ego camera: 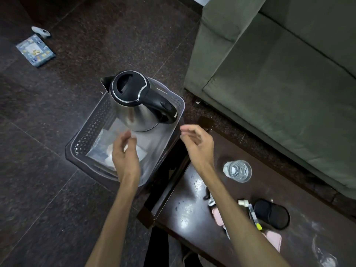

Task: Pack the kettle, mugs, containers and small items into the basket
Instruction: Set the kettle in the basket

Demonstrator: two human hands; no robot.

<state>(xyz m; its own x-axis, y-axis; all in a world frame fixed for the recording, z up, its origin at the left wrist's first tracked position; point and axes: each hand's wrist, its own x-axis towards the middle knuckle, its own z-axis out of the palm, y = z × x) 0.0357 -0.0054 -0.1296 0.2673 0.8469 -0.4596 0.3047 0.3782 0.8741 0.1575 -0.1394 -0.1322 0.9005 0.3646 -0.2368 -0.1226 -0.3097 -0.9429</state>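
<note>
Both hands were out and holding nothing. The left hand [125,151] hovered over the basket [90,132] with its grip loose, fingers relaxed and slightly blurred, so whether the fingertips touched anything underneath could not be told. The right hand [197,143] hung just beside the basket's right rim, above the counter [185,199] edge, its grip open too, fingers gently bent.

One kettle [138,105] stood upright in the far end of the basket, steel body, black lid and handle, spout jutting past the far-left rim. On the basket floor lay clear packets [107,139], partly hidden under the left hand; their number and contents were hard to make out.

On the counter, one glass [237,171] stood well apart from the basket. Nearer the camera sat one black round object [271,213], a thin tube-like item [252,212] with a white cap beside it, and something pink [273,239], largely covered by the right forearm.

Out on the dark floor lay one blue patterned packet [35,51] and one small white object [41,31], too small to identify. A green sofa [279,74] ran off the right edge, cut by the frame.
</note>
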